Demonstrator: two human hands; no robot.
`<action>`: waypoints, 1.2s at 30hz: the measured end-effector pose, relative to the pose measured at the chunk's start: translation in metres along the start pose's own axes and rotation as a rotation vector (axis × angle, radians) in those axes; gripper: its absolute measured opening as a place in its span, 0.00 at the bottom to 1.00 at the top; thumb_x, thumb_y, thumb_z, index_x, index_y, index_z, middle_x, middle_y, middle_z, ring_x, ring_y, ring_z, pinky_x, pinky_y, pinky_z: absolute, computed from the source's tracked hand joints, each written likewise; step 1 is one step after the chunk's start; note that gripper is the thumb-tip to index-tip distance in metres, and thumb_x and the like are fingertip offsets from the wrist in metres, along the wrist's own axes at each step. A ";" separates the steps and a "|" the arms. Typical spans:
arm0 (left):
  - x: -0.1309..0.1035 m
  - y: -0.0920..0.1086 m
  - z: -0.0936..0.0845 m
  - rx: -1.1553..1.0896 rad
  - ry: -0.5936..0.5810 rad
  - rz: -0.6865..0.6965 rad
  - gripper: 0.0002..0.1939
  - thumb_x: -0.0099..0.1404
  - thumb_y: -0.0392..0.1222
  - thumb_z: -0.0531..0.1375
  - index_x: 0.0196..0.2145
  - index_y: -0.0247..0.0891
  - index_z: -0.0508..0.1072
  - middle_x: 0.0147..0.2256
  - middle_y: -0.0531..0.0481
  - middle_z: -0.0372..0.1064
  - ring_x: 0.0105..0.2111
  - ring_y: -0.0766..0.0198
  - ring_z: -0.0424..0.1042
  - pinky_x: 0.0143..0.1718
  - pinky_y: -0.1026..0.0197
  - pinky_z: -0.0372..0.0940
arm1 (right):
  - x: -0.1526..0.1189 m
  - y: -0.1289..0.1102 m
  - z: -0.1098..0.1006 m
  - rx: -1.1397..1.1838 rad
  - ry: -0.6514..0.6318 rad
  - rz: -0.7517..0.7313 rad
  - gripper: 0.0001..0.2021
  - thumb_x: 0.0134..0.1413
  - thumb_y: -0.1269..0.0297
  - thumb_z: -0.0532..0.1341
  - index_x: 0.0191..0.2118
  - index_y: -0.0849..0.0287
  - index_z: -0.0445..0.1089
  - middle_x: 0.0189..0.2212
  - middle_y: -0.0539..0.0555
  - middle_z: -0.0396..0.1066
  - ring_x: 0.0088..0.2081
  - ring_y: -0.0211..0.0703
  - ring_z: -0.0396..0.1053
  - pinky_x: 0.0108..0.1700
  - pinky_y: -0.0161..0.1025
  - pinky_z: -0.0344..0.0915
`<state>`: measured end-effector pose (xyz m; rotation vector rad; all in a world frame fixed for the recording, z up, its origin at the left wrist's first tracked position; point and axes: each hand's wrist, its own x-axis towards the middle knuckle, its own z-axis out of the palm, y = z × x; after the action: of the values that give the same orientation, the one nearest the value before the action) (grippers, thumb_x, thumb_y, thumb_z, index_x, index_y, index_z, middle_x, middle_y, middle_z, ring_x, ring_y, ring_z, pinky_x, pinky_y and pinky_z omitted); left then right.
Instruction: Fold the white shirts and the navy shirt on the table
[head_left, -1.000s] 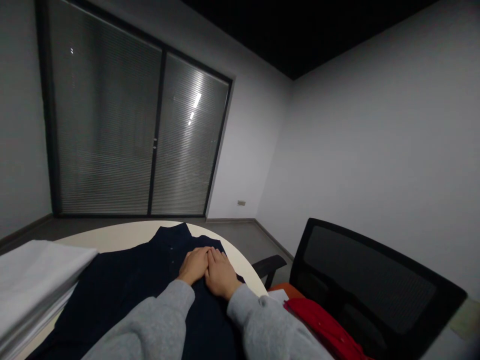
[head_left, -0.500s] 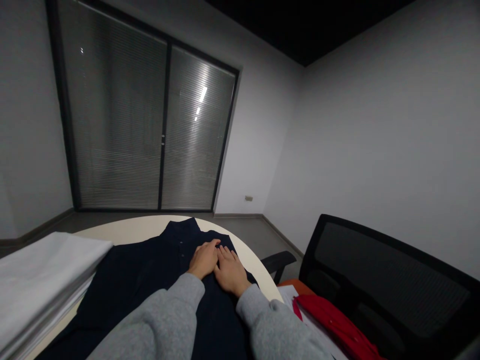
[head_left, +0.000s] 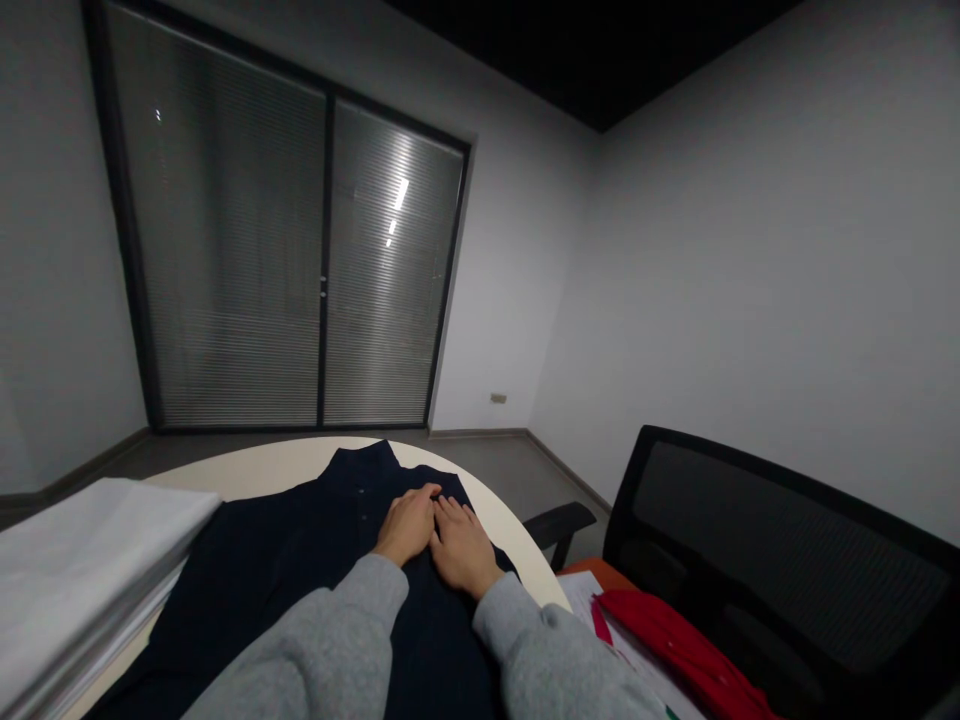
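A dark navy shirt (head_left: 277,550) with a collar and small buttons lies spread on a round cream table (head_left: 255,472). My left hand (head_left: 409,525) rests on the shirt below and right of its collar, with the fingers bent toward the right. Beside it, touching or nearly touching, my right hand (head_left: 463,545) lies flat on the cloth near the shirt's right shoulder, its fingers spread a little. Neither hand visibly grasps anything. Grey sleeves cover both forearms and hide part of the shirt.
A stack of folded white cloth (head_left: 97,550) sits at the table's left. To the right stands a black mesh chair (head_left: 765,540) with an armrest near the table edge. Red cloth (head_left: 675,640) and white sheets lie on its orange seat (head_left: 600,574).
The view has shifted very slightly. Both hands remain at the same place on the shirt.
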<state>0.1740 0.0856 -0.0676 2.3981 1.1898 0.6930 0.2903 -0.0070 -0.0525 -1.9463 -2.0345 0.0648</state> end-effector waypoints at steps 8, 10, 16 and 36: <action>-0.001 0.000 0.000 -0.012 0.008 0.008 0.22 0.75 0.35 0.48 0.61 0.42 0.71 0.58 0.45 0.75 0.58 0.59 0.72 0.61 0.57 0.61 | -0.002 -0.001 -0.001 -0.005 0.014 -0.003 0.27 0.72 0.58 0.46 0.71 0.63 0.59 0.70 0.61 0.59 0.72 0.55 0.53 0.72 0.54 0.48; -0.001 0.001 0.000 -0.012 0.010 0.016 0.21 0.75 0.36 0.48 0.60 0.42 0.71 0.57 0.45 0.75 0.58 0.59 0.72 0.61 0.57 0.61 | -0.002 -0.001 -0.001 -0.011 0.016 -0.006 0.27 0.72 0.59 0.46 0.70 0.63 0.59 0.70 0.62 0.59 0.72 0.55 0.53 0.72 0.55 0.48; -0.002 0.002 -0.001 -0.008 0.013 0.034 0.21 0.75 0.36 0.48 0.59 0.43 0.71 0.58 0.46 0.75 0.58 0.59 0.72 0.61 0.56 0.60 | -0.002 -0.002 -0.001 -0.023 0.012 -0.015 0.27 0.73 0.60 0.45 0.70 0.63 0.59 0.70 0.62 0.58 0.72 0.56 0.54 0.72 0.56 0.49; -0.004 0.001 -0.001 0.051 0.001 0.063 0.21 0.75 0.37 0.48 0.59 0.42 0.71 0.57 0.46 0.75 0.58 0.57 0.71 0.58 0.56 0.61 | -0.002 -0.002 -0.003 -0.021 0.005 -0.007 0.27 0.74 0.61 0.42 0.69 0.64 0.61 0.70 0.61 0.59 0.71 0.54 0.55 0.72 0.54 0.48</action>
<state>0.1722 0.0823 -0.0673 2.4876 1.1498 0.6910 0.2888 -0.0097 -0.0491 -1.9503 -2.0468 0.0368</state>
